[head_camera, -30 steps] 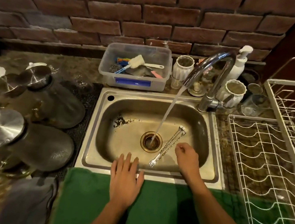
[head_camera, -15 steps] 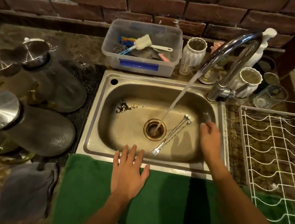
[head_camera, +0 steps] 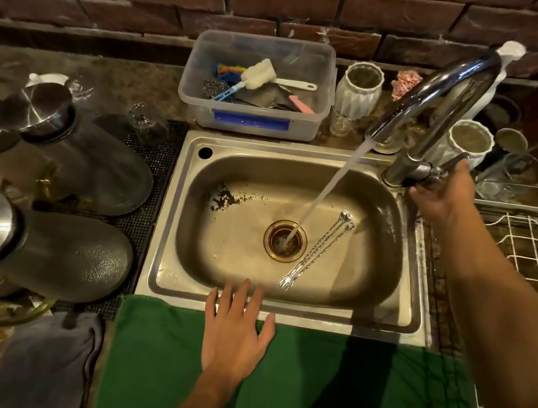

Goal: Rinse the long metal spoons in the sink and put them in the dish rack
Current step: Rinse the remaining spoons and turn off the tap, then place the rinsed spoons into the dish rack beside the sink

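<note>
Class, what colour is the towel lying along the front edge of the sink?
Dark green; the towel shows best in the head view, under the left hand.

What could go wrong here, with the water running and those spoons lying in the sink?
The stream falls straight into the drain and misses the long spoons beside it, so they may get little rinsing unless lifted under it. The right hand is at the tap lever; opening it too far could splash water onto the green towel. The dark crumbs in the sink could wash onto the spoons.
</note>
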